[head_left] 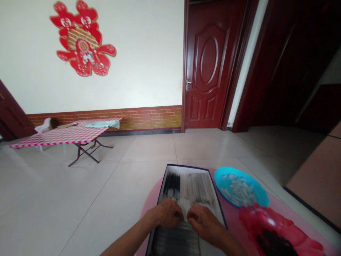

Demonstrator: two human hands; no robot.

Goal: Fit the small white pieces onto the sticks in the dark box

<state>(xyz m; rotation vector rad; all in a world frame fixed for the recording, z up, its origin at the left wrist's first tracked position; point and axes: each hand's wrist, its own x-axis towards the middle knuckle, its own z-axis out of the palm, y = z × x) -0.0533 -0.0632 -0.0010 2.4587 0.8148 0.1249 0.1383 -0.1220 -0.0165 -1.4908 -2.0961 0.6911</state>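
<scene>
A long shallow box (218, 208) with white inner walls and a dark blue rim lies on a pink round table. At its far end lie a bundle of thin black sticks (172, 181) and a row of thin whitish, see-through pieces (198, 185). Over the middle of the box, my left hand (167, 213) has its fingers curled. Close beside it, my right hand (202, 221) is bent into a pinch. Something pale shows between the two hands, too blurred to name. More slim dark and clear pieces fill the near end.
Right of the box stands a blue basin (222, 190) holding many small whitish pieces. A red plastic bag (271, 222) with dark contents lies nearer, on the pink tabletop (150, 199). A folding table (71, 135) with a checked cover stands far left; a red door (207, 71) is behind.
</scene>
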